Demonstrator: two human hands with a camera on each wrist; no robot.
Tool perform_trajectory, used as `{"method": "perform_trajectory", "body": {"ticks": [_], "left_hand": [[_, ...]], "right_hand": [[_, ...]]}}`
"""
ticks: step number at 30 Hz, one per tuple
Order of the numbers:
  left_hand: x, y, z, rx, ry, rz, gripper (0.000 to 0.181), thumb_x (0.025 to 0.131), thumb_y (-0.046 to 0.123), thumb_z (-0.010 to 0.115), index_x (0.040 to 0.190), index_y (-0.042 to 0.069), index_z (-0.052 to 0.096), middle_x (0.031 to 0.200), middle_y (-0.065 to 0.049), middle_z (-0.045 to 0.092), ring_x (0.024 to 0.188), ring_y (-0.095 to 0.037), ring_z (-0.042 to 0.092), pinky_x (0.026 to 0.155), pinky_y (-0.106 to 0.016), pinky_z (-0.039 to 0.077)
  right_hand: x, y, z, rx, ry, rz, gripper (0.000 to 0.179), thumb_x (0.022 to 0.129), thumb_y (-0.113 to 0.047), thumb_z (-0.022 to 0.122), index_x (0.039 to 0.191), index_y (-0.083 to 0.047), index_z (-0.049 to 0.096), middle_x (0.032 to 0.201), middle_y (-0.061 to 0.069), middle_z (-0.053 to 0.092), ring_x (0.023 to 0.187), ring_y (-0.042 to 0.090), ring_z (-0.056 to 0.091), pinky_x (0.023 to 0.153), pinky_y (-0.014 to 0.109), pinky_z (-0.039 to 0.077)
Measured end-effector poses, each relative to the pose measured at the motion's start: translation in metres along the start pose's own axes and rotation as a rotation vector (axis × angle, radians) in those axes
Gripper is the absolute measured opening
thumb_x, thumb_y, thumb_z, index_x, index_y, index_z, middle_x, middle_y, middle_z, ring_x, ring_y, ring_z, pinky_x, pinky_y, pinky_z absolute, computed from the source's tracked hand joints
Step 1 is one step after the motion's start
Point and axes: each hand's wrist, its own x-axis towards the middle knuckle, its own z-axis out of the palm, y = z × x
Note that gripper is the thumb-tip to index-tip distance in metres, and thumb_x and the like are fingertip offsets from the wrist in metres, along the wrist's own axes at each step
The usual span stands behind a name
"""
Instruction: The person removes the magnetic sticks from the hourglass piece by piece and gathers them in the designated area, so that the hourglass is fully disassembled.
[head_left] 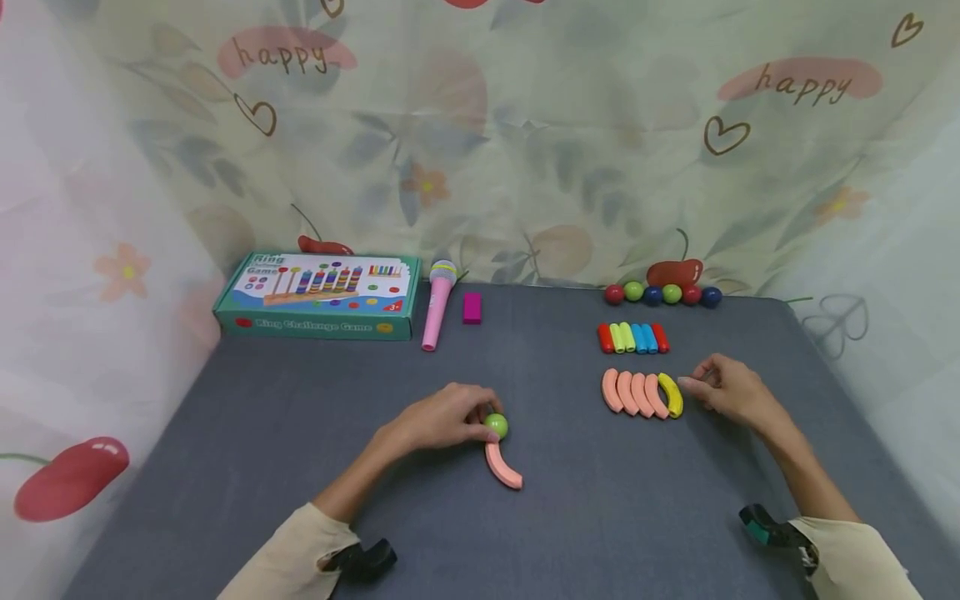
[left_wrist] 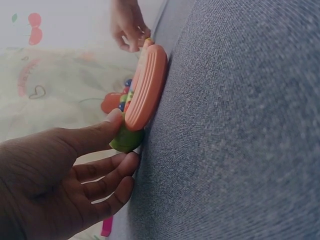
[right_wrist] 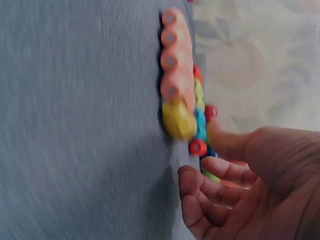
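Observation:
My left hand (head_left: 448, 417) pinches a glossy green ball (head_left: 496, 427) between thumb and fingers, low over the grey cloth. Against the ball's near side lies one end of a curved pink piece (head_left: 504, 468), its ridged face visible in the left wrist view. Off to the right, my right hand (head_left: 729, 392) hovers just beside a yellow curved piece (head_left: 671, 396), its fingers loosely bent with nothing between them. That yellow piece ends a row of several pink curved pieces (head_left: 633, 393). In the right wrist view a gap separates the fingertips from the yellow piece (right_wrist: 178, 120).
Behind the curved row stand short red, yellow-green and blue tubes (head_left: 633, 337), then a line of coloured balls (head_left: 652, 294). A green game box (head_left: 315, 327), a pink toy microphone (head_left: 437, 308) and a magenta block (head_left: 472, 308) sit along the back left.

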Motion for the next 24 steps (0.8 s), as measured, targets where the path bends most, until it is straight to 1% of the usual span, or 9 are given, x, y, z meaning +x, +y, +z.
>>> {"method": "perform_trajectory", "body": {"ticks": [3, 6, 12, 14, 17, 19, 21, 23, 24], "left_hand": [[-0.001, 0.0, 0.0, 0.004, 0.003, -0.002, 0.028, 0.097, 0.024, 0.076, 0.12, 0.009, 0.07, 0.097, -0.002, 0.069, 0.085, -0.007, 0.058, 0.077, -0.019, 0.049], [0.0, 0.0, 0.0, 0.006, 0.002, -0.001, 0.029, 0.097, 0.024, 0.075, 0.121, 0.008, 0.07, 0.098, -0.003, 0.069, 0.085, -0.008, 0.058, 0.078, -0.02, 0.049], [0.001, 0.001, 0.001, 0.002, 0.001, 0.002, 0.03, 0.097, 0.024, 0.076, 0.121, 0.008, 0.07, 0.098, -0.003, 0.069, 0.085, -0.008, 0.058, 0.077, -0.019, 0.049], [0.001, 0.002, 0.001, 0.003, 0.006, 0.004, 0.03, 0.097, 0.024, 0.076, 0.122, 0.008, 0.07, 0.097, -0.003, 0.069, 0.085, -0.008, 0.057, 0.077, -0.019, 0.049], [0.001, 0.002, 0.001, 0.01, 0.012, 0.011, 0.031, 0.097, 0.025, 0.076, 0.123, 0.008, 0.069, 0.096, -0.003, 0.07, 0.084, -0.007, 0.058, 0.077, -0.019, 0.049], [0.002, 0.002, 0.002, 0.01, 0.011, 0.014, 0.033, 0.097, 0.026, 0.077, 0.123, 0.008, 0.069, 0.096, -0.003, 0.07, 0.083, -0.006, 0.059, 0.077, -0.019, 0.049], [0.002, 0.002, 0.002, 0.012, 0.009, 0.016, 0.034, 0.096, 0.026, 0.077, 0.124, 0.007, 0.069, 0.096, -0.003, 0.07, 0.083, -0.006, 0.059, 0.077, -0.019, 0.049], [0.003, 0.002, 0.003, 0.011, 0.008, 0.013, 0.035, 0.096, 0.025, 0.078, 0.124, 0.006, 0.07, 0.096, -0.003, 0.07, 0.083, -0.006, 0.059, 0.076, -0.019, 0.05], [0.003, 0.002, 0.003, 0.014, 0.01, 0.011, 0.034, 0.096, 0.025, 0.078, 0.123, 0.006, 0.07, 0.096, -0.003, 0.07, 0.083, -0.006, 0.059, 0.076, -0.019, 0.05]], "right_hand": [[0.0, -0.012, 0.005, 0.007, -0.013, 0.037, 0.04, 0.099, -0.033, 0.073, 0.105, 0.004, 0.059, 0.076, 0.007, 0.066, 0.068, 0.016, 0.059, 0.06, 0.029, 0.045], [0.001, -0.016, 0.008, 0.024, -0.029, 0.056, 0.038, 0.096, -0.03, 0.076, 0.103, 0.004, 0.06, 0.077, 0.006, 0.068, 0.068, 0.016, 0.062, 0.06, 0.028, 0.047], [-0.001, -0.014, 0.005, 0.045, -0.07, 0.098, 0.041, 0.101, -0.033, 0.07, 0.11, 0.005, 0.058, 0.077, 0.005, 0.069, 0.07, 0.016, 0.062, 0.062, 0.029, 0.047], [-0.003, -0.017, 0.004, 0.019, -0.054, 0.103, 0.043, 0.102, -0.034, 0.067, 0.113, 0.006, 0.056, 0.077, 0.006, 0.067, 0.068, 0.017, 0.06, 0.06, 0.03, 0.046], [-0.009, -0.029, 0.004, -0.048, 0.015, 0.094, 0.045, 0.103, -0.034, 0.065, 0.117, 0.008, 0.054, 0.075, 0.008, 0.061, 0.064, 0.018, 0.055, 0.057, 0.031, 0.043], [-0.015, -0.046, 0.007, -0.096, 0.069, 0.066, 0.044, 0.102, -0.031, 0.066, 0.117, 0.008, 0.055, 0.073, 0.008, 0.056, 0.061, 0.018, 0.051, 0.055, 0.031, 0.04], [-0.023, -0.068, 0.013, -0.122, 0.095, -0.004, 0.037, 0.101, -0.027, 0.069, 0.113, 0.006, 0.059, 0.071, 0.006, 0.055, 0.059, 0.017, 0.05, 0.053, 0.031, 0.039], [-0.031, -0.094, 0.022, -0.125, 0.068, -0.116, 0.027, 0.098, -0.023, 0.073, 0.104, 0.001, 0.063, 0.071, 0.003, 0.056, 0.059, 0.013, 0.049, 0.054, 0.029, 0.04], [-0.035, -0.107, 0.029, -0.115, 0.032, -0.184, 0.022, 0.097, -0.022, 0.074, 0.1, -0.002, 0.065, 0.071, 0.001, 0.057, 0.059, 0.011, 0.049, 0.055, 0.027, 0.041]]}}
